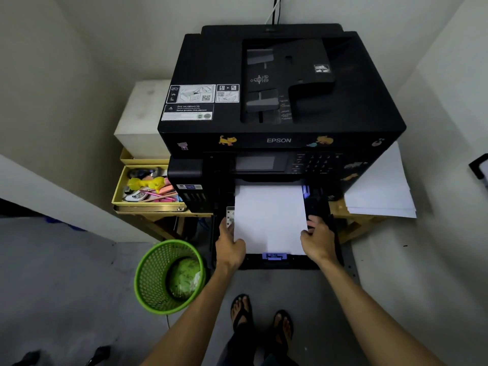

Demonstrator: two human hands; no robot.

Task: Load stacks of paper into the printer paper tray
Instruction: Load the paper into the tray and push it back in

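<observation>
Two bare hands meet at a stack of white paper [269, 217] in the lower middle of the frame. It lies in the pulled-out black paper tray [320, 212] of a black Epson printer [280, 101], its far end running under the printer's front. The left hand [229, 247] grasps the stack's left edge, thumb on top of the sheets and fingers [230, 224] along the side. The right hand [318, 240] grasps the right edge near the front corner in the same way. A purple guide [274, 256] sits touching the near edge of the stack. Right of the printer, more white sheets [380, 191] rest on the wooden counter [351, 228]. At the left, a yellow tray of stationery [148, 188] sits just beside the printer, and a green mesh bin [169, 277] stands on the floor below it.
</observation>
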